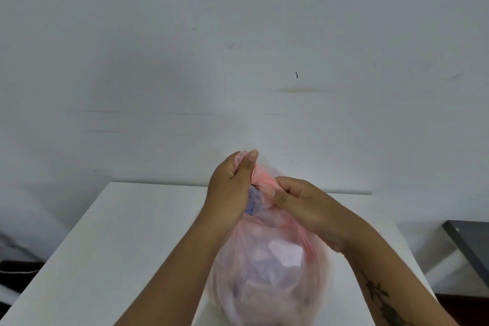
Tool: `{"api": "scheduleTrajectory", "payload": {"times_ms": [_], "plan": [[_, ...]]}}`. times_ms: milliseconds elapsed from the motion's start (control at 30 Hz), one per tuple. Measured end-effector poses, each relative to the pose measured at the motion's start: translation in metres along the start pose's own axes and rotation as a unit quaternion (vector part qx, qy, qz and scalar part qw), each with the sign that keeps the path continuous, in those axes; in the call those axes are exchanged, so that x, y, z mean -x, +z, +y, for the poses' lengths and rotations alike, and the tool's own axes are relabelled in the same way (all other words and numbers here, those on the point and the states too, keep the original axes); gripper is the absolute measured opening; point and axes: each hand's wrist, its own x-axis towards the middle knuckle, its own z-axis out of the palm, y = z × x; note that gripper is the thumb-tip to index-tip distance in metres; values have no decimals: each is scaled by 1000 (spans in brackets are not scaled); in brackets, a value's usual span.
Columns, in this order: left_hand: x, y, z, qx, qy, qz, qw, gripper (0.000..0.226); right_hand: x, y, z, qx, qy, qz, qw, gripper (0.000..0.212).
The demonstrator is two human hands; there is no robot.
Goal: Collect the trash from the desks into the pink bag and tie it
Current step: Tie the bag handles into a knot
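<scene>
Both hands up top: left hand (pixel 232 180) and right hand (pixel 304 204) fingers pinch the pink bag's (pixel 267 267) twisted neck, bag sitting on the white table (pixel 119 233).

bag (pixel 267 267): translucent pink, with white and bluish shapes showing through
desk (pixel 127 241): plain white
wall (pixel 158 47): pale grey-white, a few faint scuffs, one small dark mark
side surface (pixel 473 249): dark grey

The left hand (pixel 230 180) and right hand (pixel 304 201) are showing bare, as are the left forearm (pixel 169 267) and right forearm (pixel 370 254). A dark, leafy tattoo (pixel 381 296) is running along the right one.
</scene>
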Motion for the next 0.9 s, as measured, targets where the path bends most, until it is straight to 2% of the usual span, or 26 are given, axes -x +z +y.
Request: {"api": "scheduleTrajectory", "payload": {"times_ms": [33,133,167,267,300,367,433,500,600,633,733,800,900], "plan": [[-1,0,1,8,-8,-4,1000,43,1,0,3,9,-15,13,1000,37],[-5,-3,5,39,-43,-33,998,43,6,4,10,80,-85,71,991,83],[-5,-4,5,48,-59,-43,996,44,6,5,12,137,-128,103,977,87],[-7,-6,7,64,-107,-70,990,39,1,7,13,328,-247,152,899,74],[-7,-6,8,75,-119,-78,987,36,-1,8,15,370,-258,167,877,64],[-8,-6,11,90,-135,-85,983,35,-3,11,13,382,-264,218,858,35],[-9,-7,12,90,-141,-85,982,36,-4,12,11,325,-280,256,866,16],[-9,-7,11,89,-140,-86,982,36,-6,15,11,246,-281,283,883,16],[-7,-8,12,105,-140,-91,980,41,-5,22,2,-16,-185,250,950,13],[-7,-9,11,110,-138,-86,980,44,-3,23,-1,-110,-161,226,954,7],[-5,-12,9,104,-121,-49,986,50,-1,22,-6,-269,-140,206,931,14],[-6,-14,5,84,-98,2,992,52,-2,19,-12,-291,-134,232,918,13],[-13,-27,-6,65,-68,114,989,48,-2,8,-15,-320,-121,269,900,29]]}}
